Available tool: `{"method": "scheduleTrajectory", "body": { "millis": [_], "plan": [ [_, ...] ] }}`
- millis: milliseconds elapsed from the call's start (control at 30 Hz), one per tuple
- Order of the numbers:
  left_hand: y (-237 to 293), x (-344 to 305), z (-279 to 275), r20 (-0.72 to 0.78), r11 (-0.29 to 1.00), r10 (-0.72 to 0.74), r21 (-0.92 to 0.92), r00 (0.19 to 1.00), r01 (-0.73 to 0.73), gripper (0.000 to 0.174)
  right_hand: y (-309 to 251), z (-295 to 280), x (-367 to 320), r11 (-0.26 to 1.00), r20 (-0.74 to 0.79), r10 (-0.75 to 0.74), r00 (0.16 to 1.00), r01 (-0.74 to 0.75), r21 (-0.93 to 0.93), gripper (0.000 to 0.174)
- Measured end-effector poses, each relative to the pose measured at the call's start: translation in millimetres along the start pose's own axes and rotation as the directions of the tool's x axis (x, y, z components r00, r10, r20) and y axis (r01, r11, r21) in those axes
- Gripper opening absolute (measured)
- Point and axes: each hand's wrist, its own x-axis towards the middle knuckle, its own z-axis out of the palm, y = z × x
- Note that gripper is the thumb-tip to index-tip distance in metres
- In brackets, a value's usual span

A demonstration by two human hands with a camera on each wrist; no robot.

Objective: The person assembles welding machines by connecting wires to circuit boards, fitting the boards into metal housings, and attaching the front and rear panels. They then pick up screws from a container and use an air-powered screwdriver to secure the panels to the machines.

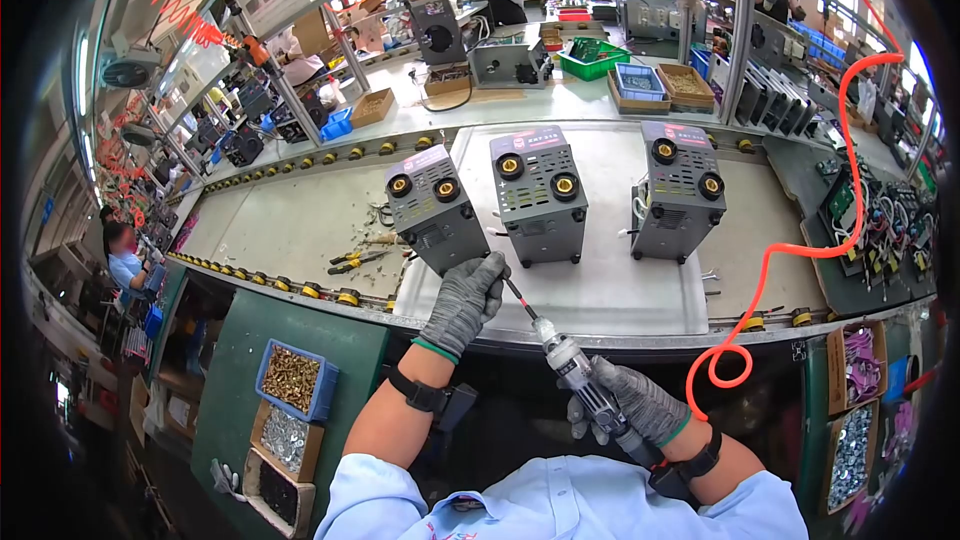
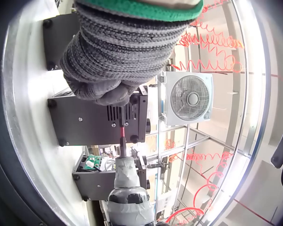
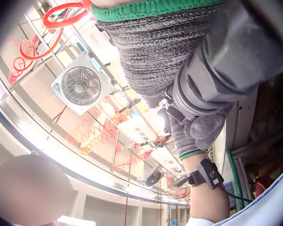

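In the head view my gloved right hand grips an air screwdriver whose body is partly wrapped in pale tape. Its long bit, banded red in the left wrist view, reaches up to my gloved left hand. The curled left fingers pinch the bit near its tip; the tip itself is hidden. Just beyond this hand stands a grey metal-cased machine with two brass-centred round sockets, tilted in view. Two similar machines, one in the middle and one at right, stand alongside.
The machines stand on a white board over a roller conveyor. Yellow-handled pliers lie left. A blue bin of brass-coloured parts sits on the green side table. An orange air hose loops down at right.
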Motion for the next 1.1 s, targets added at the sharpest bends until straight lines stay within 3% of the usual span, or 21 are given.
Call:
{"method": "scheduleTrajectory", "body": {
  "millis": [167,233,267,367,433,533,733,800,833,933,1000,1067,1100],
  "plan": [
    [5,-2,0,0.024,0.984,0.095,0.149,0.995,-0.097,0.033,-3,7,-7,0.999,-0.008,0.009,1.0,-0.009,0.036,0.074],
    [9,-8,2,0.085,0.982,0.162,0.08,0.983,-0.169,0.034,-2,7,-10,0.97,0.095,0.02,0.995,-0.042,0.238,0.075],
    [11,-11,5,0.083,0.983,0.157,0.085,0.984,-0.164,0.034,0,5,-10,0.969,0.097,0.021,0.995,-0.044,0.244,0.075],
    [15,-8,18,0.031,0.975,0.175,0.136,0.984,-0.178,0.035,3,2,-12,0.962,0.177,-0.004,0.984,-0.044,0.27,0.076],
    [13,5,22,-0.13,0.934,0.337,0.169,0.932,-0.314,0.035,2,3,-15,0.963,0.116,-0.061,0.991,0.028,0.266,0.077],
    [10,28,25,-0.142,0.888,0.447,0.189,0.883,-0.419,0.032,-3,0,-28,0.97,0.058,-0.087,0.994,0.071,0.234,0.078],
    [4,43,30,-0.047,0.79,0.567,0.315,0.822,-0.527,0.031,-2,-12,-46,0.972,-0.003,-0.113,0.994,0.111,0.206,0.079],
    [7,40,36,0.072,0.695,0.639,0.373,0.766,-0.615,0.031,-3,-13,-46,0.974,-0.024,-0.105,0.994,0.108,0.199,0.079],
    [11,42,35,0.128,0.597,0.663,0.504,0.738,-0.624,0.032,-5,-11,-46,0.976,-0.019,-0.117,0.993,0.119,0.18,0.078],
    [20,49,32,0.173,0.587,0.612,0.554,0.771,-0.59,0.033,-8,-6,-40,0.98,-0.021,-0.141,0.99,0.143,0.139,0.077],
    [14,58,30,0.175,0.651,0.587,0.478,0.791,-0.589,0.034,-11,-5,-34,0.981,-0.03,-0.152,0.988,0.154,0.114,0.077],
    [14,59,28,0.203,0.798,0.489,0.287,0.848,-0.529,0.033,-11,-6,-26,0.978,0.0,-0.186,0.983,0.185,0.097,0.077],
    [13,60,27,0.204,0.8,0.485,0.289,0.85,-0.526,0.033,-8,-8,-21,0.978,0.004,-0.183,0.983,0.182,0.106,0.077]
  ]
}}
